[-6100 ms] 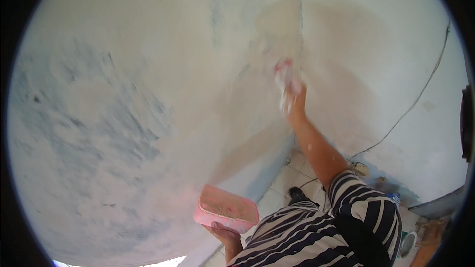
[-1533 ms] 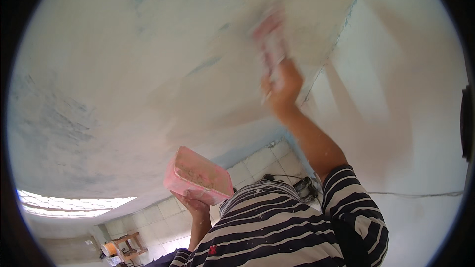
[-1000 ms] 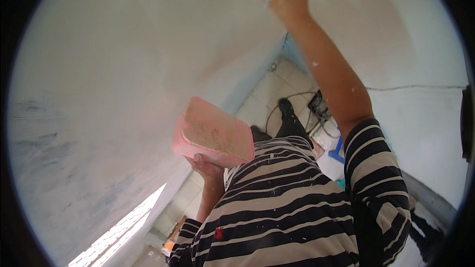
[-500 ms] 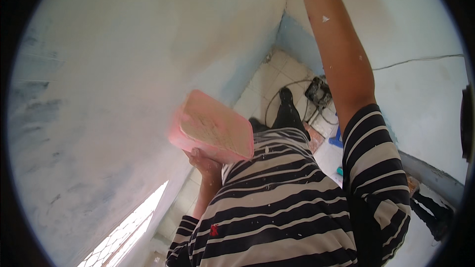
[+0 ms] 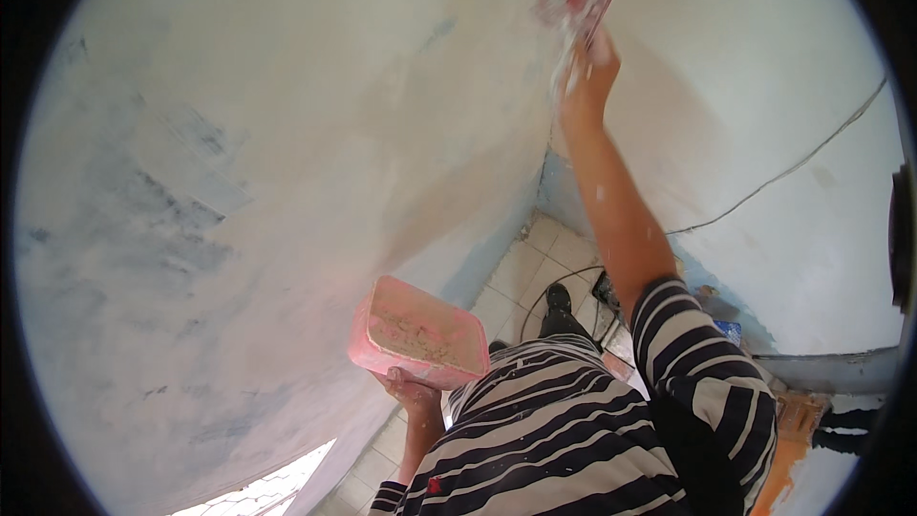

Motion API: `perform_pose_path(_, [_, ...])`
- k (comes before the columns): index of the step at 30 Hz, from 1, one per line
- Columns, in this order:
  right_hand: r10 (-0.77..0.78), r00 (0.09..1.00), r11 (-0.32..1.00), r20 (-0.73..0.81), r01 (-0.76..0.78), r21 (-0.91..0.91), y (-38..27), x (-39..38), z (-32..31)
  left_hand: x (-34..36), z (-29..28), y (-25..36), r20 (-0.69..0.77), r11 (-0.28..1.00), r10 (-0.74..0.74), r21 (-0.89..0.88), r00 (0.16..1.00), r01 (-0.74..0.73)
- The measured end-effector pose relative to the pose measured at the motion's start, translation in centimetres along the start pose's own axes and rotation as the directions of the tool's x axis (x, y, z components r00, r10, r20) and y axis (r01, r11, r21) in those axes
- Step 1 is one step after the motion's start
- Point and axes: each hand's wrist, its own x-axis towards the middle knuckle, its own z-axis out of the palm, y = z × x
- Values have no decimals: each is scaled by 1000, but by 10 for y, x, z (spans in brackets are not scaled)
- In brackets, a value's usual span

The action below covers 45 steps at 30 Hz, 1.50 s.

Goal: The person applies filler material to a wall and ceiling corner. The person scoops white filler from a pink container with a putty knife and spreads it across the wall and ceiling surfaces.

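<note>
A pink rectangular plastic tub [image 5: 371,349], its inside coated with pale putty, rests tilted in my left hand [image 5: 413,394]. My fingers grip it from beneath, close to the left wall [image 5: 258,258]. High up at the corner of the two walls, my right hand [image 5: 585,81] is closed on a reddish putty spreader [image 5: 594,2] smeared with white. Motion blurs the spreader's far edge, and I cannot tell whether it touches the wall. White specks dot my right forearm.
Patchy plaster covers the left wall; a thin cable [image 5: 788,172] runs along the right wall [image 5: 793,67]. Below are floor tiles [image 5: 518,268], my shoe [image 5: 558,297] and a dark box [image 5: 604,291] with a cord. A bright patterned opening [image 5: 277,487] lies at lower left.
My right hand and the spreader have come into view at the top as the arm lowered. The tub sits lower in the picture, and the view has shifted upward along the walls.
</note>
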Motion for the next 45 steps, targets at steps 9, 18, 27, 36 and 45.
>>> perform_pose_path(9, [-252,741,802,622,520,-294,5,-138,10,-10,19,0,-101,1000,18,-13,995,-19])
perform_pose_path(18, [18,999,992,-34,-22,-123,1,35,-25,-12,22,-7,-10,998,57,41,998,-57])
perform_pose_path(27, [-65,649,866,758,414,-281,-12,-131,-24,-8,43,5,15,999,38,26,999,-39])
perform_pose_path(36, [-365,928,773,75,347,-531,-12,148,-42,-13,62,15,19,976,200,78,980,-201])
perform_pose_path(45, [-397,597,647,697,721,-250,26,-96,39,-5,-58,-117,-193,915,321,317,927,-251])
